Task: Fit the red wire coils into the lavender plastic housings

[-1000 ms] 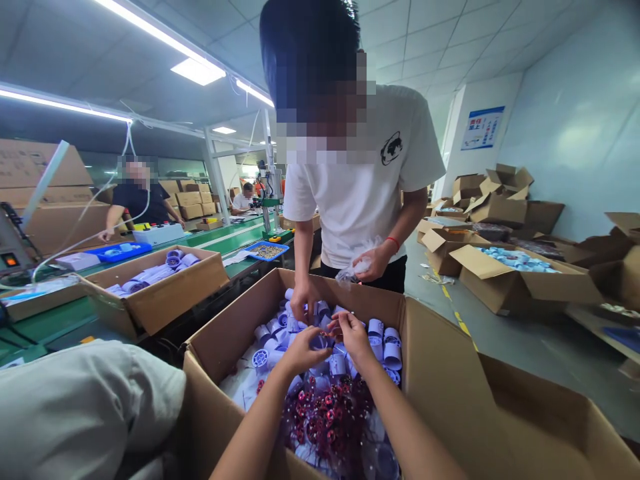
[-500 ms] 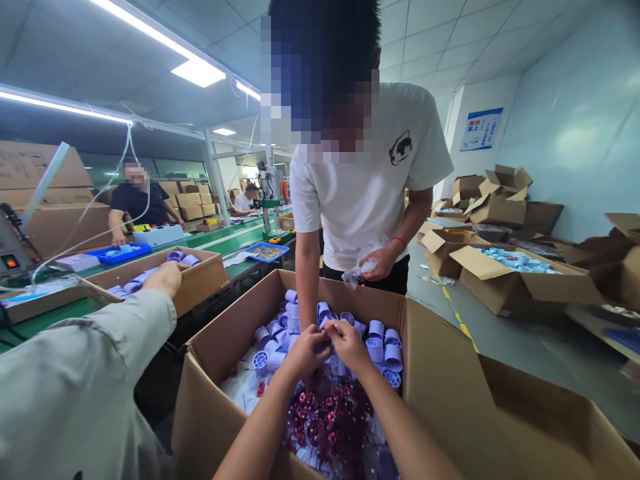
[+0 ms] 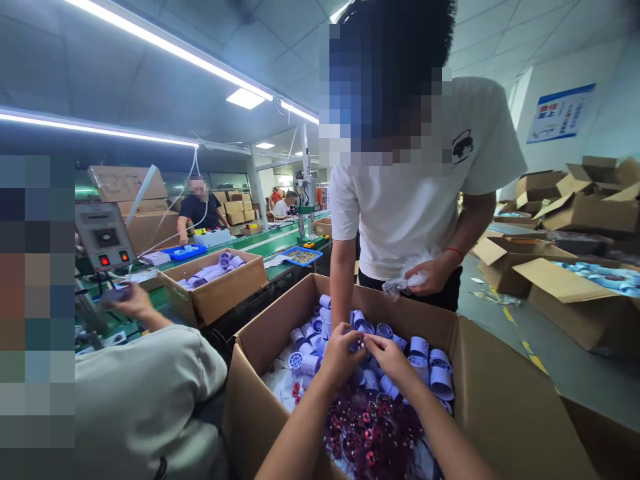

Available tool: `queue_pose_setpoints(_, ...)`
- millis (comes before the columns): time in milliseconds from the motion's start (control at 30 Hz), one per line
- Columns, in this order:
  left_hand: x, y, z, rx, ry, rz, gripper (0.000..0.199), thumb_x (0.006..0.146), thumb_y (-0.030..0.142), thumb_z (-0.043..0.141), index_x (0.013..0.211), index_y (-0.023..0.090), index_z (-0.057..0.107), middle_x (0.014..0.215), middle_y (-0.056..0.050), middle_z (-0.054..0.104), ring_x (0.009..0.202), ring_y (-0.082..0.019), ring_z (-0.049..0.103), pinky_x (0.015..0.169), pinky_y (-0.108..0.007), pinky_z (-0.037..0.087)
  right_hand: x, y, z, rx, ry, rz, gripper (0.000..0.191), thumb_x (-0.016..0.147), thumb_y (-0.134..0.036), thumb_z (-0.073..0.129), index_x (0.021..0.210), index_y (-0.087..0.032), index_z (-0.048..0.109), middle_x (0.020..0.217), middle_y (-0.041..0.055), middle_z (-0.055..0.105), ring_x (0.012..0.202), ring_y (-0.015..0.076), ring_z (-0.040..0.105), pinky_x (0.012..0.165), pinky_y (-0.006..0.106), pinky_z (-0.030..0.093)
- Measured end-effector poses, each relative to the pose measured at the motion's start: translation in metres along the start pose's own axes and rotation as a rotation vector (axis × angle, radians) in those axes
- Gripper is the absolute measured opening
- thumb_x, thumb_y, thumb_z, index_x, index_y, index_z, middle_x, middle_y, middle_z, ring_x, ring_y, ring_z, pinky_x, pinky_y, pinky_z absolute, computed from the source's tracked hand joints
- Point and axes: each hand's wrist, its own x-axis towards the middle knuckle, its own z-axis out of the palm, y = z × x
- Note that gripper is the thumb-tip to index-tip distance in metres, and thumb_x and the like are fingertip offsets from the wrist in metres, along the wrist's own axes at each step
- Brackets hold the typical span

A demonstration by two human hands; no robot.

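Observation:
My left hand [image 3: 343, 353] and my right hand [image 3: 389, 357] meet fingertip to fingertip over a large cardboard box [image 3: 265, 417]. Both are closed in a pinch, and what they hold is too small to make out. Below them in the box lies a heap of dark red pieces with thin wires [image 3: 370, 427]. Light purple plastic cylinders [image 3: 419, 347] lie behind and beside my hands. A person in a white T-shirt [image 3: 405, 220] leans over the box, with one arm reaching down among the cylinders and crumpled clear plastic [image 3: 407, 280] in the other hand.
A smaller carton of purple cylinders [image 3: 220, 293] stands at the left by the green conveyor [image 3: 273, 272]. Beside me, a person's grey sleeve [image 3: 145, 387] reaches toward a control unit [image 3: 104, 233]. Open cartons [image 3: 580, 300] stand on the floor at the right.
The view has turned left, so the scene sits further right. The neighbour's hand has left the smaller carton and moved left, now holding a cylinder. My hands remain pinched together.

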Motion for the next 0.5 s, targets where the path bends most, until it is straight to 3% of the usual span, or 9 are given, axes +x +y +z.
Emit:
queue_pose_setpoints(133, -0.003, 0.004, -0.002, 0.070, 0.057, 0.049, 0.028, 0.074, 0.012, 0.061, 0.097, 0.023, 0.071, 0.100, -0.008, 0.060, 0.090, -0.021, 0.056, 0.082, -0.036, 0.047, -0.006, -0.011, 0.006, 0.045, 0.012, 0.028, 0.054, 0.055, -0.068, 0.069, 0.070, -0.017, 0.074, 0.058, 0.0009, 0.061, 0.064, 0.0176, 0.058, 0.064, 0.031, 0.047)
queue_pose_setpoints(267, -0.005, 0.008, -0.007, 0.253, 0.146, 0.223, 0.027, 0.074, 0.013, 0.065, 0.097, 0.025, 0.071, 0.099, -0.008, 0.061, 0.091, -0.022, 0.057, 0.079, -0.037, 0.048, -0.007, -0.013, 0.007, 0.082, 0.030, 0.080, 0.055, 0.052, -0.068, 0.071, 0.069, -0.016, 0.070, 0.050, -0.0050, 0.050, 0.048, 0.0090, 0.040, 0.048, 0.024, 0.034)
queue_pose_setpoints(333, -0.005, 0.010, -0.007, 0.300, 0.193, 0.281, 0.023, 0.075, 0.015, 0.065, 0.095, 0.025, 0.071, 0.097, -0.007, 0.062, 0.089, -0.022, 0.058, 0.077, -0.036, 0.049, -0.008, -0.013, 0.007, 0.072, 0.065, 0.054, 0.051, 0.054, -0.065, 0.071, 0.069, -0.017, 0.067, 0.053, -0.0052, 0.050, 0.048, 0.0088, 0.039, 0.049, 0.024, 0.033)
queue_pose_setpoints(500, -0.002, 0.012, -0.006, 0.325, 0.274, 0.309, 0.026, 0.077, 0.014, 0.061, 0.101, 0.022, 0.067, 0.092, -0.007, 0.065, 0.086, -0.022, 0.062, 0.075, -0.035, 0.051, -0.009, -0.013, 0.009, -0.077, 0.183, -0.151, 0.036, 0.066, -0.054, 0.065, 0.060, -0.019, 0.058, 0.060, -0.0018, 0.055, 0.062, 0.0152, 0.051, 0.065, 0.030, 0.043)
